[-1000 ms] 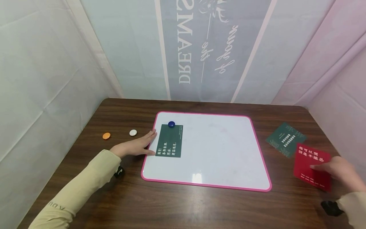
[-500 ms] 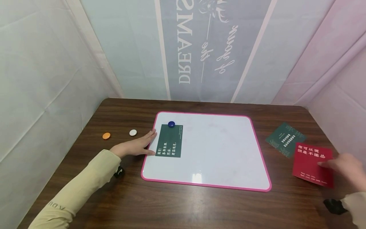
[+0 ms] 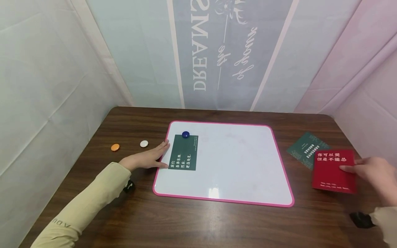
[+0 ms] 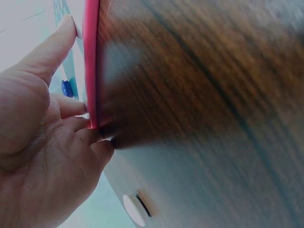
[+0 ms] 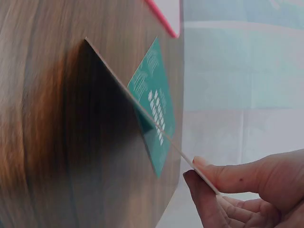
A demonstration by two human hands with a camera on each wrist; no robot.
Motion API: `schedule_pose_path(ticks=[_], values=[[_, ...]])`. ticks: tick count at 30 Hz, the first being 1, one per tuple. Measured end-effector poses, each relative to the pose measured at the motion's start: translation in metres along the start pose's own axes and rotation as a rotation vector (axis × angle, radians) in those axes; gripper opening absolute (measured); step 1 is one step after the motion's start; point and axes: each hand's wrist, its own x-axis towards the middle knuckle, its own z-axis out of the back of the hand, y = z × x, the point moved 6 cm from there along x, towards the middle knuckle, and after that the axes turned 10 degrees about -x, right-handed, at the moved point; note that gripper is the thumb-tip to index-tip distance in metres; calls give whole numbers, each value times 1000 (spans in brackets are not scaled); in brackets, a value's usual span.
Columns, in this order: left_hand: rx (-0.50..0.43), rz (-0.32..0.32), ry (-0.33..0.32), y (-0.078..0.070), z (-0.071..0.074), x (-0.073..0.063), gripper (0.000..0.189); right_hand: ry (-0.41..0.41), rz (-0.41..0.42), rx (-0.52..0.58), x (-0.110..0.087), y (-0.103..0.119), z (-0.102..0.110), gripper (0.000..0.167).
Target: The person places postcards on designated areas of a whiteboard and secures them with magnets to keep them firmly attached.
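At the right, my right hand (image 3: pixel 373 174) pinches a red card (image 3: pixel 333 172) with white writing between thumb and fingers. The right wrist view shows this card edge-on, raised off the table. Partly behind it lies a green card (image 3: pixel 305 150) on the table. My left hand (image 3: pixel 145 159) rests with spread, straight fingers on the left edge of a pink-framed whiteboard (image 3: pixel 238 165). Its thumb tip is by the corner of another green card (image 3: pixel 183 155) on the board. A round blue magnet (image 3: pixel 185 134) sits on that card's top edge.
A white magnet (image 3: pixel 144 144) and an orange magnet (image 3: pixel 115 147) lie on the brown wooden table (image 3: pixel 186 224), left of the board. Fabric curtains (image 3: pixel 149 51) stand behind the table and along both sides.
My right hand has lifted the red card and brought it slightly up and left, turning it straighter. It now covers more of the loose green card. My left hand stays in place.
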Motion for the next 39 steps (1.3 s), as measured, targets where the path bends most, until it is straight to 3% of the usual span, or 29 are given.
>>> schedule_pose_path(ticks=[2,5,11,22,30,39], values=[[-1,-3,0,1,0,0,90,-51,41,-19,0,5,4,80],[1,-4,0,2,-1,1,90,-125,97,-2,-20,27,18,70],[4,-5,-4,3,-1,1,90,-156,130,17,-29,46,23,74],[9,7,-4,3,1,1,92,-110,161,51,-106,115,69,59],[19,-16,-1,2,2,2,91,-146,245,77,-113,134,75,59],[14,-16,-1,2,1,1,91,-120,274,138,-123,153,73,58]])
